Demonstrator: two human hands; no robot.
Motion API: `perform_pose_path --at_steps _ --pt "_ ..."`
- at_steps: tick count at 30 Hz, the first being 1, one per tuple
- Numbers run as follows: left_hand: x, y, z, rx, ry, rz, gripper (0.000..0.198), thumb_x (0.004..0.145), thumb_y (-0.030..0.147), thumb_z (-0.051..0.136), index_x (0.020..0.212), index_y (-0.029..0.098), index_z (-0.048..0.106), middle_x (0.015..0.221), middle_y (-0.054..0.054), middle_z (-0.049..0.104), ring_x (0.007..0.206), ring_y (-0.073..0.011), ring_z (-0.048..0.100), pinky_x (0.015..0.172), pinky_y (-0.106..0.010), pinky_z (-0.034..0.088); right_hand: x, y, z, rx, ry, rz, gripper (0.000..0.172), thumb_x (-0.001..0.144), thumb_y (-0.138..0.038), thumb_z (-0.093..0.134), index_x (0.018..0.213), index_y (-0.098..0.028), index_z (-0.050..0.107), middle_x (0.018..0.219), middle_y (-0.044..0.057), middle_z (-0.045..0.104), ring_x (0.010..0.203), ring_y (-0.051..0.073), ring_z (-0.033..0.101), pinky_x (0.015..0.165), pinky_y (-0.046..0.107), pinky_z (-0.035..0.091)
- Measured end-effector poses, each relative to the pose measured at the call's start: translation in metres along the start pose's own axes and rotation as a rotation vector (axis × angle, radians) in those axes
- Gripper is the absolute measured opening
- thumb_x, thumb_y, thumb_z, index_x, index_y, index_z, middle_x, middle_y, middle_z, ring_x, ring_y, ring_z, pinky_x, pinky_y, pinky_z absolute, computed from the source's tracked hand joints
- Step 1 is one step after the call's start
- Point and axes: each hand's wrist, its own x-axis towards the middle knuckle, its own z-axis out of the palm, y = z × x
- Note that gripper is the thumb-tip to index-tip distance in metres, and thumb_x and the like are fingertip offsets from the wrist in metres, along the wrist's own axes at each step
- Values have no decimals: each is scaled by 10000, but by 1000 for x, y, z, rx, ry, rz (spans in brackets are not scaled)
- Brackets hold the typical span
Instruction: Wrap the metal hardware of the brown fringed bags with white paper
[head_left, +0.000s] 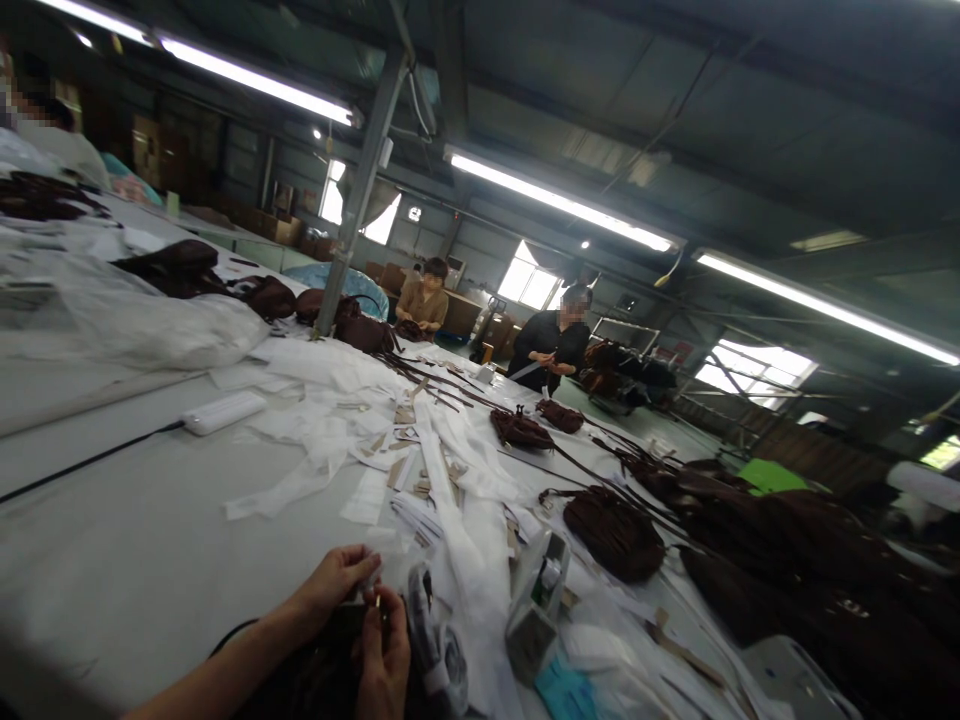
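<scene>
Both of my hands are close together at the near edge of the white table, above a dark item [311, 665] largely hidden by my arms. My left hand [341, 580] is closed in a pinch, with a thin whitish scrap [367, 578] at its fingertips. Just below it, my right hand [386, 645] pinches a small gold-coloured piece [377, 600], too small to name. Right of my hands lies a grey coiled bundle [442, 640] in what looks like clear plastic. Beyond that stands a grey-white box-like device [538, 600].
White wrapping sheets [472, 560] and cardboard scraps cover the table's middle. Dark brown bags [611, 530] with long straps are heaped to the right. A white power strip [225, 412] with a black cable lies left. A metal post [360, 200] rises ahead. Two people [551, 345] work across the table.
</scene>
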Motion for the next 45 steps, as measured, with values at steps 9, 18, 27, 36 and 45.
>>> perform_pose_path --at_steps 9,18,27,36,45 --pt "-15 13 -3 -38 1 59 466 582 575 776 610 149 588 415 97 409 379 -48 264 397 -199 177 7 14 -2 88 38 78 650 705 -661 658 1098 -157 538 850 65 700 366 6 347 373 172 260" --pt "-66 37 -25 -196 -18 78 352 695 483 764 775 154 668 626 5 629 490 -80 470 480 -190 361 -6 -26 13 94 -193 46 483 814 -559 617 1129 -198 555 1090 84 687 1033 233 635 908 348 486" --pt "-102 87 -28 119 -27 213 394 718 492 733 942 169 707 429 41 544 319 -94 397 337 -198 270 -14 -81 47 -17 -349 5 356 883 -510 535 988 -186 639 859 33 685 818 189 632 729 289 502" --pt "-98 79 -26 140 118 192 285 747 436 686 656 179 602 472 48 556 297 -86 415 295 -185 302 -31 -51 52 -317 -306 -103 488 926 -565 385 860 -179 676 647 6 613 581 135 529 533 221 435" --pt "-90 69 -23 -19 148 154 385 712 506 708 644 139 611 502 14 596 322 -55 396 300 -157 233 -45 -47 44 -344 -124 -286 437 848 -594 505 996 -227 691 765 32 696 684 192 631 648 254 524"
